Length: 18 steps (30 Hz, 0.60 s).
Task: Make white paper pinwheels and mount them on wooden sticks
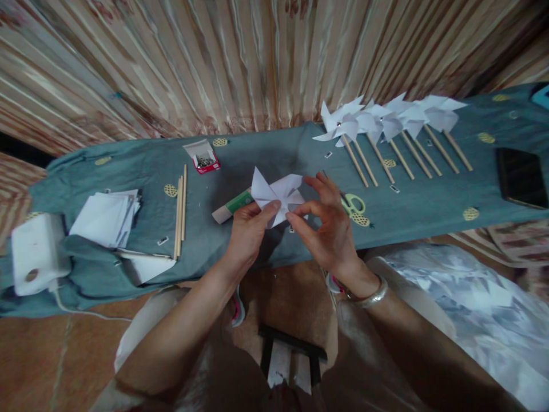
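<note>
A white paper pinwheel (pixel 277 191) without a stick is held up over the front middle of the table. My left hand (pixel 251 229) grips it from the left, its thumb pressed near the folded centre. On the other side, my right hand (pixel 326 220) pinches a lower right edge of the paper between thumb and finger, the other fingers raised. Behind the pinwheel lies a green and white tube-like roll (pixel 234 207), partly covered by the paper and my left hand. Just right of my right hand are scissors with light green handles (pixel 354 203).
Finished pinwheels on sticks (pixel 386 123) lie in a row at the back right, near a black phone (pixel 521 177). A small red box of metal pins (pixel 205 160), wooden sticks (pixel 179 214), paper squares (pixel 105 217) and a white power adapter (pixel 39 252) occupy the left.
</note>
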Each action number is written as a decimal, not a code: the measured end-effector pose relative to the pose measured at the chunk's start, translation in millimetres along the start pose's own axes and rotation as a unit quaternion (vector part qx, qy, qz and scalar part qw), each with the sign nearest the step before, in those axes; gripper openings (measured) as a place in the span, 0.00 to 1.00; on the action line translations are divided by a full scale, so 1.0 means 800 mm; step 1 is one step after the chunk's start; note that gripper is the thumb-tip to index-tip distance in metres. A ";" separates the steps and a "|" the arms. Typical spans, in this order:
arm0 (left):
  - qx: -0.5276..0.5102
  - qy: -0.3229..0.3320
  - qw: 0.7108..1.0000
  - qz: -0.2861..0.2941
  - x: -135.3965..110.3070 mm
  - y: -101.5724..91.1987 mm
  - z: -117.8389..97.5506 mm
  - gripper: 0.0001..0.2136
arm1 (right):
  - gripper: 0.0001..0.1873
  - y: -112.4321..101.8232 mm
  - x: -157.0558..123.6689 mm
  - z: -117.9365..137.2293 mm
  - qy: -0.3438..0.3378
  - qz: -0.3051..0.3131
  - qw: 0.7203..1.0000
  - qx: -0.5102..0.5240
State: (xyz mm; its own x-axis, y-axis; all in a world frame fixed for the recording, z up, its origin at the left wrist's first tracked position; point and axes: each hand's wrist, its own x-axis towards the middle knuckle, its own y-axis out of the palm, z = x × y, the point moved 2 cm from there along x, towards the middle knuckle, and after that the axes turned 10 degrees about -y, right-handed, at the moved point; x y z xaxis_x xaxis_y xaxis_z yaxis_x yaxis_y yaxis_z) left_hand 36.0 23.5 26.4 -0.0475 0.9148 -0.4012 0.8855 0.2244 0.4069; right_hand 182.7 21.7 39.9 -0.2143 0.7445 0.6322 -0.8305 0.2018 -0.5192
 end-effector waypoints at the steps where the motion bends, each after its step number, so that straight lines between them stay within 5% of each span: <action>1: 0.004 0.003 1.000 0.000 0.000 0.000 0.001 0.10 | 0.07 0.000 0.000 0.000 0.001 0.000 1.000 0.001; 18: 0.041 0.021 0.999 -0.006 0.001 -0.003 0.001 0.10 | 0.06 0.001 -0.002 0.000 -0.004 0.008 1.000 -0.003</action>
State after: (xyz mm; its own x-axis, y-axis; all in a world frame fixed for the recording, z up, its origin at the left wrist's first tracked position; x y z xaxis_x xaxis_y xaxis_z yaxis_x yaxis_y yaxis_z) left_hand 34.3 23.4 24.7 -0.0764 0.9255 -0.3710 0.9197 0.2092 0.3324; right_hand 182.2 20.4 38.7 -0.2315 0.7425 0.6286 -0.8235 0.1944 -0.5329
